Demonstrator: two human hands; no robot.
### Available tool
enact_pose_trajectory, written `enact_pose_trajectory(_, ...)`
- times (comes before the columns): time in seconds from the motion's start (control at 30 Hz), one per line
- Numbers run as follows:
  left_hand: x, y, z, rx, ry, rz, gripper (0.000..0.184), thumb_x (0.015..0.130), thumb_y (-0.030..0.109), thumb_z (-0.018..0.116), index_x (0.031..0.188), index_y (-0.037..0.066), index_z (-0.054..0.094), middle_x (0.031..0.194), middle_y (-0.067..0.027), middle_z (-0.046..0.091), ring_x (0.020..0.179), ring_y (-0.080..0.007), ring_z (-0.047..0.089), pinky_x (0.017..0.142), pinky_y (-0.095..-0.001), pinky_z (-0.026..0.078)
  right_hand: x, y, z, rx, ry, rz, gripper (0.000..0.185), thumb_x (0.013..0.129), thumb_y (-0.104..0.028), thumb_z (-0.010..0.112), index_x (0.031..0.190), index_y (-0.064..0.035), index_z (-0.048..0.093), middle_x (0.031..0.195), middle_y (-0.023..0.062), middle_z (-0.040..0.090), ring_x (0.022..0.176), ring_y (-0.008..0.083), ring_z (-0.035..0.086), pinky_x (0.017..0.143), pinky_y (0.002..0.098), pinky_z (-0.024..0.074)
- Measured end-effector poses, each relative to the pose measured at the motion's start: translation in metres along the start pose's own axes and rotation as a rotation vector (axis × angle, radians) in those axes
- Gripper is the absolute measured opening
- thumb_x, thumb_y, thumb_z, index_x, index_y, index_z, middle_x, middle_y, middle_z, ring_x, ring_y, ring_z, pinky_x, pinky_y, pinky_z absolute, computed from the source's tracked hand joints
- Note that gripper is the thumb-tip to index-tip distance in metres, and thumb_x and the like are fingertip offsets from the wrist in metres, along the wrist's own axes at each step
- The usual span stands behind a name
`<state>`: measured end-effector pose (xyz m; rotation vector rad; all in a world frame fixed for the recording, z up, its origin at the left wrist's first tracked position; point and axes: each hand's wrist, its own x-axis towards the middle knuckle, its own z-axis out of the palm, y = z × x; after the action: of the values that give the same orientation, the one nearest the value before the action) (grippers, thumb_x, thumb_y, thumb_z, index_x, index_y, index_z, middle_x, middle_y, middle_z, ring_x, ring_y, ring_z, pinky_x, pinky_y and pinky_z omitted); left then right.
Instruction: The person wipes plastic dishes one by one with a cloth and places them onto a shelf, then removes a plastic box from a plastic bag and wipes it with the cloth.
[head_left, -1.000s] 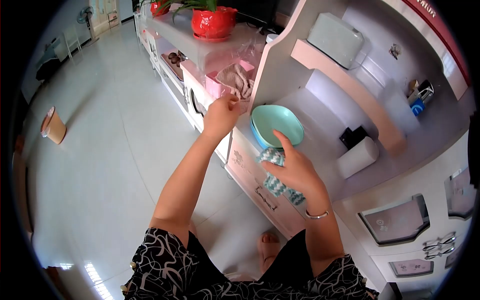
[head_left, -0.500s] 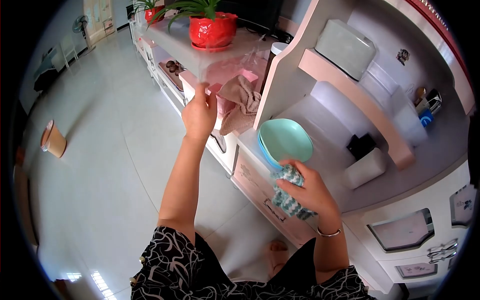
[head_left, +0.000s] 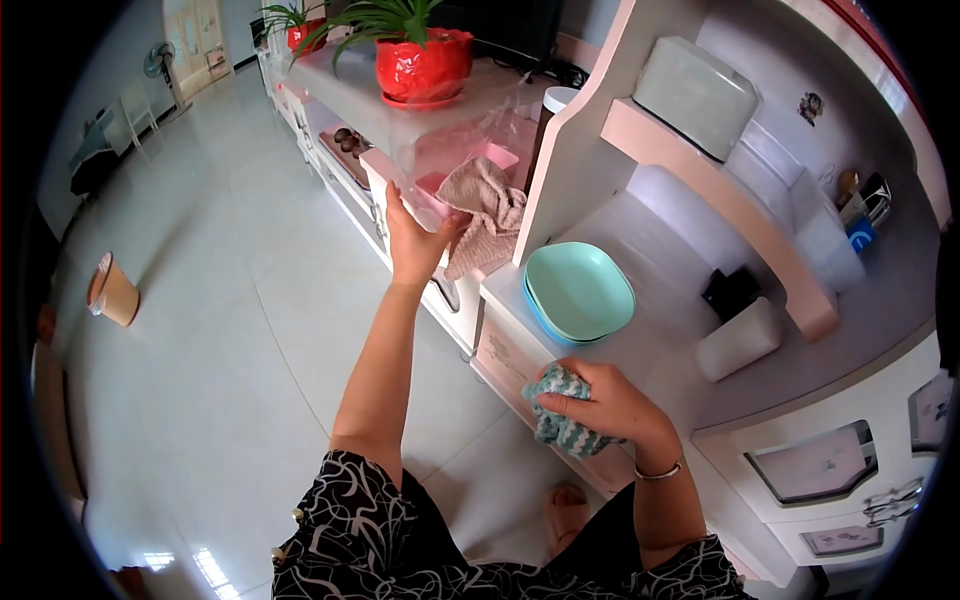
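My left hand [head_left: 418, 243] is at the corner of a see-through plastic container [head_left: 428, 208] on the low cabinet, its thumb and fingers on either side of it. Beside the thumb, a dusty-pink towel [head_left: 485, 205] hangs over a pink box [head_left: 500, 157]. In my right hand [head_left: 610, 402] a teal-and-white striped cloth [head_left: 560, 405] is bunched up, held in front of the desk's edge. Just beyond this cloth, a mint-green basin [head_left: 580, 290] stands on the desk corner with a blue one beneath it.
A red flowerpot [head_left: 424, 68] with a leafy plant stands on the cabinet top. An upright shelf panel [head_left: 575, 130] divides cabinet and desk. On the desk lie a white box [head_left: 740, 338] and a black object [head_left: 731, 292]. A tan bin [head_left: 115, 292] stands on the floor.
My left hand has lowered and its fingers have spread around the container's corner. My right hand has drawn the striped cloth down, away from the basin, and bunched it tighter.
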<state>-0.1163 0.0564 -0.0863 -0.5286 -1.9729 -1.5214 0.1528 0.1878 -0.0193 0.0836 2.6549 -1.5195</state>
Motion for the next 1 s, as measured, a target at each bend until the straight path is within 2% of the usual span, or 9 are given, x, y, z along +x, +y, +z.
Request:
enact_pose_trajectory(0.13,0.006,-0.007,0.003,-0.153,-0.186,-0.041,0.075,0.061,0.018,0.077,0.118,0.000,0.032,0.106,-0.0172,0.052,0.098,-0.0292,0.052,0.082,-0.0336,0.042,0.001,0.002,0.001,-0.035,-0.021,0.054,0.047,0.075,-0.036,0.063,0.100,0.0031,0.055,0.075,0.0160,0.060,0.067,0.0242,0.059,0.064,0.0306,0.0453)
enact_pose_trajectory(0.3,0.009,-0.006,-0.001,-0.143,-0.178,-0.121,0.067,0.064,0.018,0.074,0.115,-0.002,0.037,0.103,-0.0156,0.053,0.094,-0.0266,0.053,0.080,-0.0323,0.043,0.002,-0.002,0.000,-0.068,-0.043,0.062,0.049,0.075,-0.037,0.062,0.102,0.0029,0.055,0.078,0.0169,0.061,0.070,0.0255,0.060,0.065,0.0312,0.0453)
enact_pose_trajectory(0.5,0.023,-0.020,-0.022,-0.177,-0.112,0.004,0.069,0.065,0.013,0.071,0.121,-0.003,0.033,0.104,-0.0148,0.051,0.091,-0.0216,0.053,0.077,-0.0297,0.044,-0.001,0.000,-0.002,-0.082,-0.046,0.058,0.050,0.074,-0.039,0.062,0.103,0.0020,0.055,0.079,0.0167,0.061,0.070,0.0255,0.060,0.066,0.0309,0.0458)
enact_pose_trajectory(0.53,0.023,-0.001,-0.033,-0.213,-0.121,-0.027,0.067,0.067,0.010,0.070,0.121,-0.002,0.033,0.105,-0.0143,0.051,0.092,-0.0202,0.053,0.078,-0.0285,0.044,-0.002,0.001,-0.002,-0.076,-0.041,0.055,0.050,0.074,-0.039,0.062,0.103,0.0020,0.055,0.079,0.0167,0.061,0.070,0.0255,0.060,0.066,0.0309,0.0458)
enact_pose_trajectory(0.6,0.028,0.019,-0.053,-0.204,-0.145,0.010,0.066,0.067,0.008,0.070,0.121,-0.002,0.033,0.107,-0.0139,0.050,0.094,-0.0200,0.052,0.079,-0.0288,0.044,-0.003,0.002,-0.003,-0.101,-0.065,0.086,0.041,0.075,-0.029,0.065,0.100,0.0024,0.056,0.081,0.0099,0.062,0.072,0.0136,0.059,0.068,0.0256,0.0457)
enact_pose_trajectory(0.63,0.030,0.023,-0.061,-0.196,-0.164,0.041,0.065,0.068,0.006,0.069,0.121,-0.002,0.032,0.108,-0.0136,0.049,0.095,-0.0199,0.051,0.080,-0.0291,0.044,-0.004,0.001,-0.004,-0.094,-0.064,0.079,0.041,0.075,-0.029,0.065,0.100,0.0024,0.056,0.081,0.0099,0.062,0.072,0.0136,0.059,0.068,0.0256,0.0457)
enact_pose_trajectory(0.7,0.036,0.028,-0.080,-0.209,-0.192,0.082,0.064,0.068,0.001,0.068,0.121,-0.001,0.032,0.111,-0.0121,0.047,0.099,-0.0199,0.049,0.086,-0.0312,0.042,-0.006,-0.003,-0.004,-0.098,-0.064,0.097,0.051,0.074,-0.040,0.062,0.103,0.0012,0.055,0.082,0.0166,0.061,0.074,0.0251,0.061,0.068,0.0308,0.0458)
enact_pose_trajectory(0.8,0.041,0.055,-0.117,-0.256,-0.182,0.137,0.064,0.069,-0.003,0.065,0.123,0.002,0.032,0.116,-0.0093,0.043,0.106,-0.0191,0.045,0.093,-0.0332,0.037,-0.008,-0.002,-0.002,-0.137,-0.045,0.058,0.051,0.074,-0.040,0.062,0.103,0.0013,0.055,0.083,0.0166,0.061,0.075,0.0252,0.061,0.068,0.0310,0.0457)
enact_pose_trajectory(1.0,0.024,0.115,-0.166,-0.330,-0.344,0.238,0.073,0.066,0.002,0.070,0.127,0.004,0.028,0.123,-0.0077,0.038,0.114,-0.0210,0.039,0.094,-0.0353,0.037,-0.023,-0.011,-0.007,-0.138,-0.049,0.066,0.053,0.072,-0.038,0.065,0.107,0.0011,0.052,0.086,0.0164,0.060,0.080,0.0232,0.059,0.071,0.0311,0.0446)
